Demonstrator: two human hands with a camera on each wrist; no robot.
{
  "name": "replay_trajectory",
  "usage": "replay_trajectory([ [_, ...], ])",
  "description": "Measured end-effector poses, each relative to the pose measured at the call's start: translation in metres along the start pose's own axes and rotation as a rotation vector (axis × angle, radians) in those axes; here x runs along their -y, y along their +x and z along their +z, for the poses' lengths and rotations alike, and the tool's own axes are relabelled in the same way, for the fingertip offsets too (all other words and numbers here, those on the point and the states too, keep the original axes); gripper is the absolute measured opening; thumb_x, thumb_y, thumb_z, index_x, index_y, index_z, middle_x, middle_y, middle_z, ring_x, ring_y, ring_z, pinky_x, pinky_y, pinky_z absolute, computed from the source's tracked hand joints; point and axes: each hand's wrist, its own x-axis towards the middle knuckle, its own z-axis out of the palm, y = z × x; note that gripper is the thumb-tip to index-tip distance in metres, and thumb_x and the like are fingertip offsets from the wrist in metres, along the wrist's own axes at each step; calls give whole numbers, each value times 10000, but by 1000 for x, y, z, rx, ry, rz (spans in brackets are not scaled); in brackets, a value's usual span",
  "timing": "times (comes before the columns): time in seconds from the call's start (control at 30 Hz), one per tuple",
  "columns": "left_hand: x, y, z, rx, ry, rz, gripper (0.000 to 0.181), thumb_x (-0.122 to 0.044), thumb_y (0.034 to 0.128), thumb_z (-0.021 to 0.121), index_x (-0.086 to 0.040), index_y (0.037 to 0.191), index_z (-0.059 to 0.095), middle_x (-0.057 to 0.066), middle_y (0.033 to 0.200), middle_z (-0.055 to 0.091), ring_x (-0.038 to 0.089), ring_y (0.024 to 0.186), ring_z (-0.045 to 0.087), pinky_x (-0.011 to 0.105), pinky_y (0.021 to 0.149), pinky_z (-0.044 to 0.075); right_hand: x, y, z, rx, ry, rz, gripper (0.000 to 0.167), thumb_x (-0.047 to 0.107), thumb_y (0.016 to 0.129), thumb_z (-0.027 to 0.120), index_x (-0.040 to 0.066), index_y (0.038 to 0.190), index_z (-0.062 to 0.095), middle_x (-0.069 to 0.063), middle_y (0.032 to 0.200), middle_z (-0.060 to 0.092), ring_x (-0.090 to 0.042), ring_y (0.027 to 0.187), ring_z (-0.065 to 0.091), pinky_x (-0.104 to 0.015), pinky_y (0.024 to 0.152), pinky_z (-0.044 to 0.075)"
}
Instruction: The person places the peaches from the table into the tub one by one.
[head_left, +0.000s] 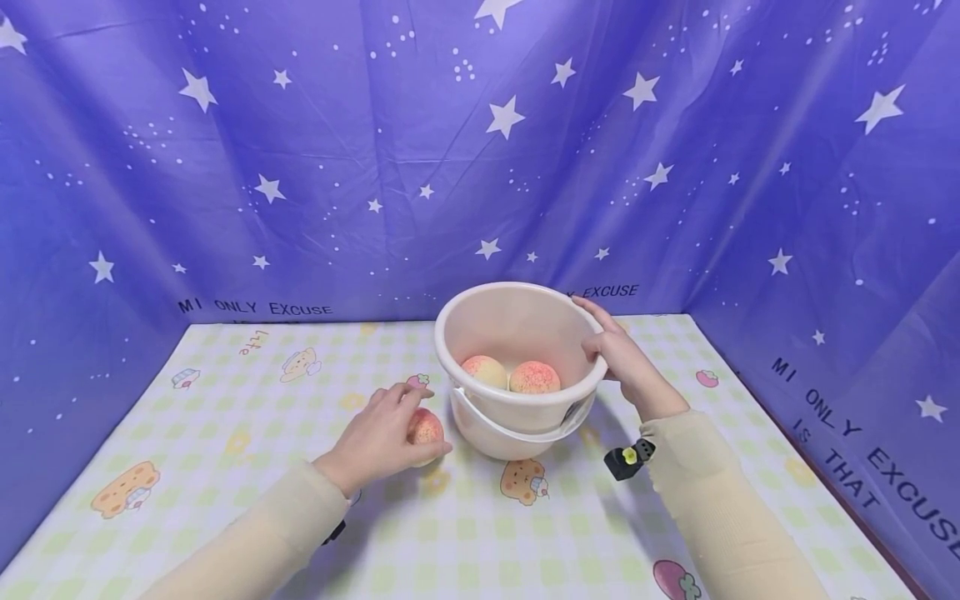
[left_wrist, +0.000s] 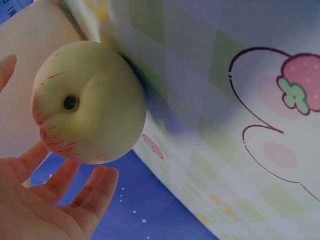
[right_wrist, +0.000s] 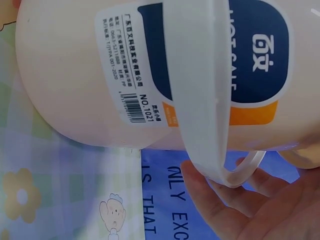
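A pale pink bucket [head_left: 480,433] stands on the table with two peaches inside, one on the left [head_left: 483,372] and one on the right [head_left: 535,377]. My right hand [head_left: 626,358] grips its right rim, thumb inside and fingers outside. In the right wrist view, the white handle [right_wrist: 197,90] hangs across the bucket's labelled side. Left of the bucket, a third peach [head_left: 425,427] is on the table within the spread of my left hand [head_left: 378,437]. The left wrist view shows this peach's pale underside [left_wrist: 100,105], the fingers beside it and the thumb apart from it.
A checked tablecloth [head_left: 247,400] with cartoon prints covers the table. Purple curtains [head_left: 337,167] with white stars and lettering surround it at the back and sides. A small black device [head_left: 628,460] is strapped at the right wrist.
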Motion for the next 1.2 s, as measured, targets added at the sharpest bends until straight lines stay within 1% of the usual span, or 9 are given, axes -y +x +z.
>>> replay_trajectory([
  [0.17, -2, 1, 3, 1, 7, 5, 752, -575, 764, 755, -124, 1335, 569, 136, 1378, 552, 356, 1121, 551, 492, 886, 519, -1, 0, -1, 0, 1, -1, 989, -13, 689, 419, 342, 1582, 185, -160, 1602, 236, -352, 1182, 463, -311, 699, 486],
  [0.37, -1, 1, 7, 3, 30, 12, 710, -570, 757, 765, -157, 1309, 593, 120, 1346, 558, 335, 1049, 554, 450, 805, 526, -1, 1, -1, 4, 3, -6, 985, -14, 696, 418, 341, 1583, 181, -161, 1609, 221, -358, 1224, 437, -321, 728, 484],
  [0.57, 2, 2, 10, 12, 46, 20, 671, -543, 750, 777, -176, 1288, 615, 124, 1297, 572, 329, 1019, 558, 450, 784, 525, -2, 1, -1, 0, 7, -4, 985, -16, 693, 416, 342, 1582, 187, -157, 1609, 219, -357, 1229, 430, -316, 720, 481],
  [0.73, 3, 3, 12, 33, 57, 4, 676, -536, 751, 780, -171, 1296, 617, 127, 1307, 574, 323, 1026, 559, 448, 786, 527, -2, 2, -1, 1, 6, -2, 988, -17, 693, 421, 358, 1578, 193, -153, 1603, 226, -349, 1192, 448, -317, 707, 475],
  [0.87, 3, 3, 14, 44, 60, -6, 672, -518, 751, 785, -170, 1300, 614, 127, 1298, 579, 311, 1018, 560, 433, 758, 525, -2, 2, 0, 0, 4, 0, 991, -16, 693, 423, 371, 1576, 193, -154, 1595, 239, -346, 1161, 466, -318, 695, 473],
  [1.2, 2, 3, 17, 51, 57, -18, 672, -510, 740, 792, -170, 1292, 615, 120, 1267, 587, 291, 1005, 570, 420, 729, 522, -2, 1, 0, -4, 4, 4, 983, -11, 694, 421, 366, 1575, 198, -142, 1607, 230, -347, 1187, 462, -311, 700, 481],
])
